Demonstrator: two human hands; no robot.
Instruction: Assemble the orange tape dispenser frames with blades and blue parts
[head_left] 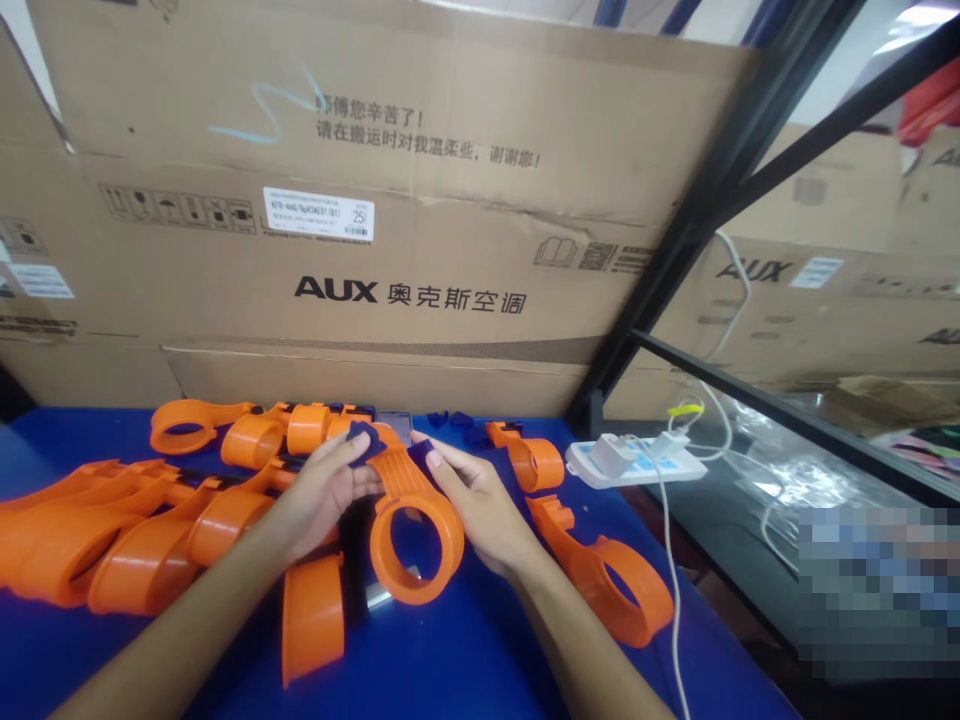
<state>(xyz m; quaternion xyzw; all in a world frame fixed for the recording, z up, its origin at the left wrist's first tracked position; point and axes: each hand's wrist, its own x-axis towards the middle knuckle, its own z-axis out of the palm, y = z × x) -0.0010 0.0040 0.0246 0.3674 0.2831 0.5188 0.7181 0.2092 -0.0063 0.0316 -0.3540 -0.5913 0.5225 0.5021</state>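
Observation:
An orange plastic part with a ring and a ribbed handle [405, 478] is between my two hands, its ring end towards me. My left hand [319, 490] is closed, its thumb pressing a small dark blue piece [363, 441] beside the handle's far end. My right hand [480, 500] grips the orange part from the right, its thumb by another dark blue piece [423, 452]. Fingers of both hands are partly hidden behind the part. Just below my left wrist, another orange ring part [313, 618] lies on the blue table surface [465, 670].
Several orange ring parts [142, 560] crowd the left side; others, including one ring part [637, 600], lie at right. Dark blue scraps [457, 420] lie at the back. A white power strip [637, 462] with a cable sits by the black frame [660, 230]. Cardboard [420, 220] walls the back.

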